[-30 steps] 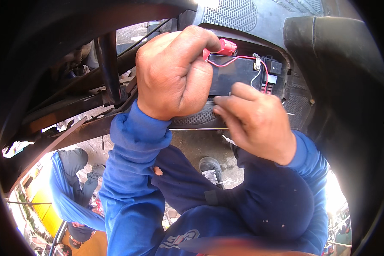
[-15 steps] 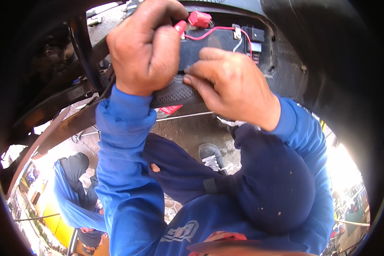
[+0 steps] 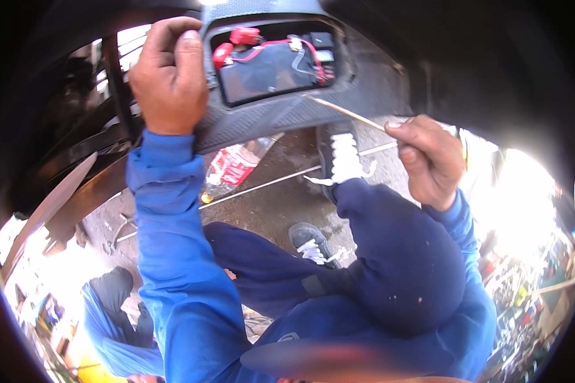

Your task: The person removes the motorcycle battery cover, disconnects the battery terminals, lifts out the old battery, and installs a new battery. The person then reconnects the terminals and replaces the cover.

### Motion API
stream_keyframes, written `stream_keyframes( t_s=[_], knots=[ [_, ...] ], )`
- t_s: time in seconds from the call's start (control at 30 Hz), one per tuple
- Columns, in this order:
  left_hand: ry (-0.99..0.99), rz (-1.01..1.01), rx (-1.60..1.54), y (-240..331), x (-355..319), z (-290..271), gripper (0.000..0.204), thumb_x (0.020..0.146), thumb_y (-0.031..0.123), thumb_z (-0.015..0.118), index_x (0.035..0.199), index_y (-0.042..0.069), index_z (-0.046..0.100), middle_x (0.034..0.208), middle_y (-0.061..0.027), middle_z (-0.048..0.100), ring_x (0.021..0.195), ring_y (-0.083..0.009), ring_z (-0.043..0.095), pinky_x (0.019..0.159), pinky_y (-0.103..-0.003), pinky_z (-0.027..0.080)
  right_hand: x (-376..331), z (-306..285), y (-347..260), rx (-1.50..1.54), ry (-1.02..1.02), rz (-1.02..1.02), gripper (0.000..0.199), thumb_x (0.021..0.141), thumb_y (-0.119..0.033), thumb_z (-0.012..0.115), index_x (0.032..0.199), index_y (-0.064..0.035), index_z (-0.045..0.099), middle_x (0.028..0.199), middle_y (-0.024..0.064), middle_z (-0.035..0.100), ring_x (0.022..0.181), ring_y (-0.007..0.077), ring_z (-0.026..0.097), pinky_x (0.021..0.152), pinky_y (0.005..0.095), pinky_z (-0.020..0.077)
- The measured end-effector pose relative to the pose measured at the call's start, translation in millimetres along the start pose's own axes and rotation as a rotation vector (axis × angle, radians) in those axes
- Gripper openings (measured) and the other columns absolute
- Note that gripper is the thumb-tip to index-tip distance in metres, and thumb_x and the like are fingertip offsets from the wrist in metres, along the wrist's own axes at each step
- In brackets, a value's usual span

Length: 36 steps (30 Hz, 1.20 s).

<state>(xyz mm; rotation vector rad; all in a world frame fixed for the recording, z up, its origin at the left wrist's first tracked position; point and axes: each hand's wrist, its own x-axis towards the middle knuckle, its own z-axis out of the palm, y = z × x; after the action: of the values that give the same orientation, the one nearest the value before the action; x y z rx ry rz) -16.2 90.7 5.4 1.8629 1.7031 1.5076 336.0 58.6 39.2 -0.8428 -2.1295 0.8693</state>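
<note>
My right hand (image 3: 431, 156) pinches one end of a thin pale stick (image 3: 345, 112) between thumb and fingers. The stick's far tip points left to the near rim of a black textured panel (image 3: 262, 118). In the panel's rectangular opening sits a dark battery (image 3: 268, 69) with a red wire (image 3: 310, 50) across its top. Red terminal covers (image 3: 244, 36) stand at its left end. My left hand (image 3: 169, 80) is closed, fingers curled, beside the panel's left edge; whatever its fingers may hold is hidden.
Below the panel a clear plastic bottle with a red label (image 3: 233, 167) lies on the ground, near a long thin rod (image 3: 268, 183). My shoes (image 3: 310, 242) are on the ground. Dark frame bars (image 3: 116, 83) stand at left. Another person in blue (image 3: 112, 332) is at lower left.
Both hands have drawn away from the battery and apart, the left to the left, the right rightward and down with the stick now visible. The battery and bottle show more fully.
</note>
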Motion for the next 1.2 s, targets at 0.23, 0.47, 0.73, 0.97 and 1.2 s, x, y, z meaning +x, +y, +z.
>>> stream_keyframes(
  t_s=[0.23,0.47,0.73,0.97,1.2],
  knots=[
    [-0.350,0.228,0.488,-6.8,5.5,1.8,0.017,0.097,0.015,0.069,0.111,0.008,0.077,0.110,-0.0109,0.076,0.106,-0.0282,0.071,0.091,-0.035,0.054,-242.5,17.4,77.7,0.310,0.576,0.818,0.022,0.109,-0.009,0.056,0.123,-0.0008,0.071,0.083,0.0015,0.065,0.068,0.0094,0.057,0.062,0.0251,0.0455],
    [-0.484,0.334,0.643,-12.6,0.4,15.2,0.060,0.098,0.020,0.069,0.156,0.020,0.055,0.149,-0.0077,0.060,0.136,-0.0309,0.057,0.112,-0.050,0.040,-412.3,37.4,112.6,0.776,0.638,1.594,0.032,0.111,-0.017,0.051,0.138,-0.0053,0.063,0.101,0.0066,0.072,0.094,0.0213,0.067,0.088,0.0348,0.0539],
    [-0.533,0.259,0.552,-9.7,2.3,12.5,0.041,0.100,0.014,0.066,0.141,0.016,0.064,0.128,-0.0098,0.071,0.121,-0.0290,0.065,0.102,-0.046,0.042,-435.1,7.2,172.4,-0.656,0.273,1.505,0.070,0.083,-0.012,0.069,0.150,-0.0011,0.052,0.146,0.0296,0.060,0.138,0.0505,0.051,0.117,0.0547,0.0416],
    [-0.407,0.233,0.389,-5.5,-3.1,10.4,0.039,0.098,0.008,0.069,0.136,0.013,0.065,0.113,-0.0091,0.076,0.105,-0.0289,0.070,0.095,-0.042,0.042,-357.8,-43.0,247.6,-0.848,0.078,1.394,0.098,0.078,-0.008,0.073,0.166,-0.0190,0.031,0.164,0.0218,0.039,0.149,0.0450,0.042,0.120,0.0542,0.0418],
    [-0.403,0.205,0.364,1.1,0.2,9.7,0.039,0.096,0.007,0.070,0.135,0.013,0.066,0.111,-0.0092,0.075,0.103,-0.0292,0.070,0.095,-0.041,0.042,-340.6,-35.3,249.8,-0.858,-0.158,1.456,0.061,0.086,-0.016,0.074,0.145,-0.0223,0.062,0.138,0.0153,0.061,0.131,0.0419,0.057,0.110,0.0565,0.0497]
  ],
)
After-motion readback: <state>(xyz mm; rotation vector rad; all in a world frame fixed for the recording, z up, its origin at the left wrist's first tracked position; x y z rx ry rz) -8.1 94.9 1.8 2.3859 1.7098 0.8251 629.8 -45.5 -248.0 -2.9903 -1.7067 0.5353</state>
